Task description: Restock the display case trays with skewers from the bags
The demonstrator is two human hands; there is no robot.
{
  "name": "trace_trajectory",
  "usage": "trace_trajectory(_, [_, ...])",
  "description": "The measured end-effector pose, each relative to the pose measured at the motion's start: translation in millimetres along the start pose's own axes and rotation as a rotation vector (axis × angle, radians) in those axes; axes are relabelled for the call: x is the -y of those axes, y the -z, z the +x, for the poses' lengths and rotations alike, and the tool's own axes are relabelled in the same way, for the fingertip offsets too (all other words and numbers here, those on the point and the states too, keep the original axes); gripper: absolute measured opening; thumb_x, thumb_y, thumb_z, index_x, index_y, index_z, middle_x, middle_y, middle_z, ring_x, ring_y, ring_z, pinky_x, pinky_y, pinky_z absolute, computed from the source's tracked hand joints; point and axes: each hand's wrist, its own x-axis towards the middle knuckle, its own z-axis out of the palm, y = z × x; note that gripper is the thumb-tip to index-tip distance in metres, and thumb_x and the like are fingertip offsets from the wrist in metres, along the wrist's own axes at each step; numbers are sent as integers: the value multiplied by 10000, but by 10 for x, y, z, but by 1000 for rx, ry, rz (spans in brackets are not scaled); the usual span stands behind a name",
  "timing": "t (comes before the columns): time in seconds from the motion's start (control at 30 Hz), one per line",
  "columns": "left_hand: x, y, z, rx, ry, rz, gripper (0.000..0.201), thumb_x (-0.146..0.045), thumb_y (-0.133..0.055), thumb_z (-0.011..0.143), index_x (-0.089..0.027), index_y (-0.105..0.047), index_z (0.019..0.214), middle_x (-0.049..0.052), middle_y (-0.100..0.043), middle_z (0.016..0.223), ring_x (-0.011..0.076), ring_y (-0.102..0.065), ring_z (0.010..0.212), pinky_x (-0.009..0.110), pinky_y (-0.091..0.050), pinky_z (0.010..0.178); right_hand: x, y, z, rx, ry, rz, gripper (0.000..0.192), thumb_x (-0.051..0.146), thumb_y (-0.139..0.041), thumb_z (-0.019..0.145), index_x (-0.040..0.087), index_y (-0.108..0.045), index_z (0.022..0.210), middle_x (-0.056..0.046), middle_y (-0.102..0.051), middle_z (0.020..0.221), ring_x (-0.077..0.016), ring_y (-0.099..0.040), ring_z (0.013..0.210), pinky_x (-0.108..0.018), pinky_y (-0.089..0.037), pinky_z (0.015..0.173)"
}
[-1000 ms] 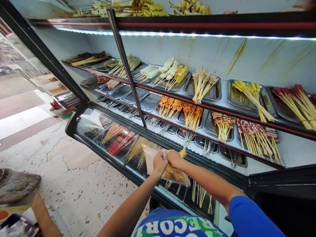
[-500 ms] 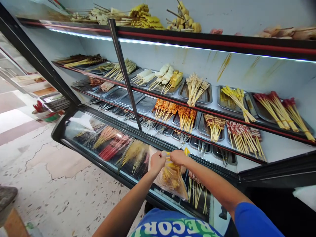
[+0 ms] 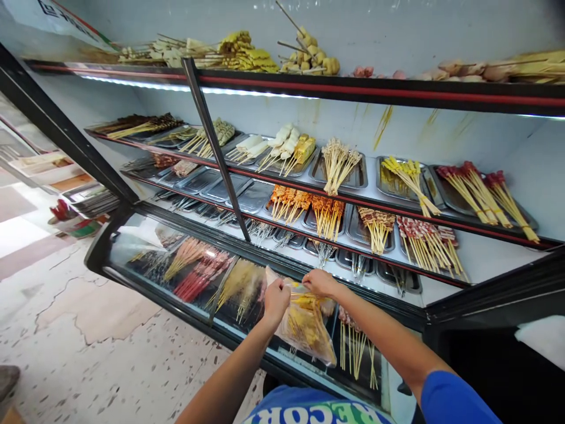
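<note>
A clear plastic bag [image 3: 306, 330] with yellowish skewers inside hangs between my hands, over the glass front of the display case. My left hand [image 3: 277, 300] is closed on the bag's upper left edge. At the upper right edge, my right hand [image 3: 320, 282] pinches the bag with its fingers together. Yellow pieces show through the plastic near the top. Beneath the bag, skewers of meat [image 3: 357, 347] lie behind the glass on the right, and pale bundled skewers [image 3: 242, 285] lie on the left.
Above are shelves with metal trays [image 3: 338, 171] of skewers. A slanted black bar [image 3: 216, 147] crosses in front of them. Red skewers [image 3: 203, 274] lie under the glass [image 3: 145, 241]. A white bag [image 3: 542, 338] is at the right edge. Speckled floor [image 3: 145, 365] shows at left.
My hands have moved apart, stretching the bag's top wider between them. The bag hangs slightly lower. The view has tilted up a little, showing more of the top shelf.
</note>
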Motion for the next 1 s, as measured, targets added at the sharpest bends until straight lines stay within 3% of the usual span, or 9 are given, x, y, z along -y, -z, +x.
trace_trajectory(0.13, [11, 82, 5, 46, -14, 100, 140, -128, -410, 669, -181, -384, 542, -25, -423, 514, 127, -437, 554, 224, -247, 512, 97, -96, 158, -11, 18, 25, 315, 234, -351, 853, 189, -650, 938, -55, -675, 934, -155, -598, 859, -220, -392, 688])
trace_trajectory(0.3, [65, 107, -37, 97, -23, 40, 154, -111, -373, 713, -174, -461, 603, -8, -502, 592, 131, -476, 620, 220, -291, 564, 171, -188, 334, 37, -28, 10, 276, 279, -452, 806, 144, -653, 938, -135, -659, 964, -224, -601, 882, -264, -403, 665])
trace_trajectory(0.53, [112, 147, 7, 73, 55, -33, 165, -97, -363, 696, -160, -495, 620, 9, -531, 649, 138, -482, 665, 228, -314, 597, 77, -339, 391, 77, 25, 78, 293, 362, -420, 827, 201, -663, 862, -70, -676, 899, -181, -605, 813, -240, -384, 620])
trace_trajectory(0.67, [148, 144, 4, 93, 54, -43, 187, -117, -347, 714, -164, -475, 585, -10, -496, 584, 124, -466, 607, 221, -303, 561, 154, -377, 383, -27, 0, 103, 324, 319, -374, 848, 170, -660, 880, -104, -669, 908, -208, -602, 841, -266, -387, 646])
trace_trajectory(0.77, [166, 122, -5, 104, 62, -54, 204, -146, -351, 737, -161, -489, 587, -8, -512, 587, 123, -482, 609, 217, -314, 557, 218, -378, 417, -121, 47, 142, 281, 248, -396, 835, 190, -638, 965, -72, -664, 958, -178, -592, 884, -244, -389, 694])
trace_trajectory(0.87, [163, 107, 6, 104, 84, -56, 224, -155, -337, 762, -160, -505, 616, 7, -549, 627, 130, -506, 631, 220, -328, 566, 249, -433, 516, -195, 125, 335, 247, 190, -438, 806, 196, -653, 928, -28, -672, 907, -130, -587, 841, -202, -385, 714])
trace_trajectory(1.0, [136, 132, 17, 70, 57, 80, 218, -143, -325, 786, -161, -528, 707, 51, -601, 727, 162, -549, 701, 245, -345, 605, 315, -613, 687, -182, 6, 668, 234, 131, -422, 787, 133, -653, 824, -30, -658, 772, -107, -568, 695, -179, -391, 600])
